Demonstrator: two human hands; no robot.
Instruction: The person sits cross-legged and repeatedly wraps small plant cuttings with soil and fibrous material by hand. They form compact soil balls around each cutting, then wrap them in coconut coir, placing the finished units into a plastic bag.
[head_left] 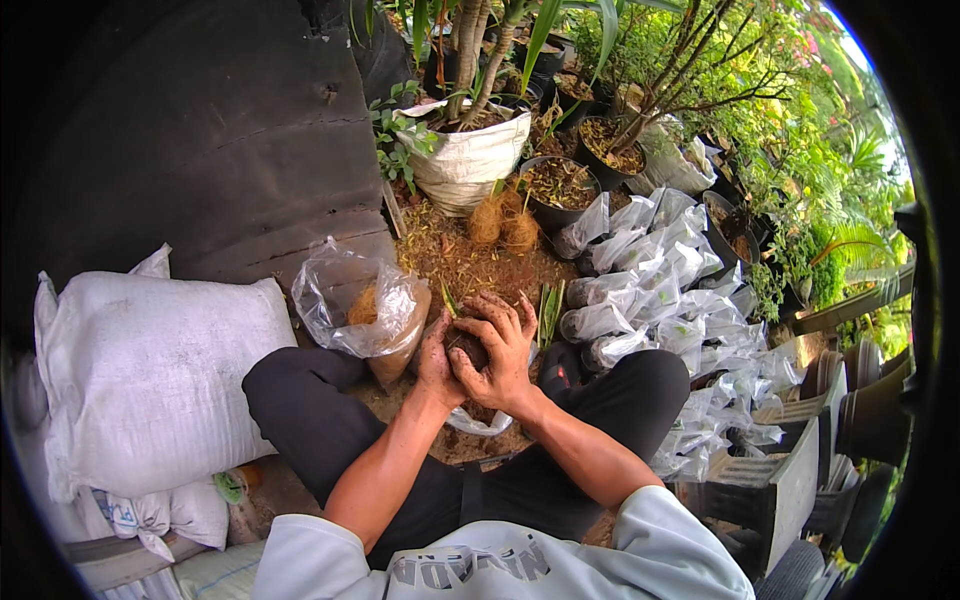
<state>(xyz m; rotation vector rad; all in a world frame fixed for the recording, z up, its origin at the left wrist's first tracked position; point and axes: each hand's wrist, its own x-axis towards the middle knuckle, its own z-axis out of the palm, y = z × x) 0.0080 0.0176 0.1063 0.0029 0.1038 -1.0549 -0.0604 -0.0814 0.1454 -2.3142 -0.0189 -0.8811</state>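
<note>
My left hand (437, 362) and my right hand (504, 352) are cupped together around a dark ball of soil (468, 346), in front of my crossed legs. Soil is smeared over the fingers of both. A green shoot (449, 300) shows at the top of the ball, partly hidden by my fingers. Below my hands lies an open pale plastic bag (482, 424) with dark soil in it. Left of them stands a clear plastic bag (398, 325) of brown fibre. Loose green leaves (548, 312) lie on the ground just right of my hands.
Several fibre-wrapped balls with shoots (503, 222) sit ahead, near a white sack planter (468, 165). Rows of clear-bagged plants (650, 275) fill the right side. A large white sack (170, 370) stands at left, below a dark sheet (200, 130). Stacked pots (875, 415) are far right.
</note>
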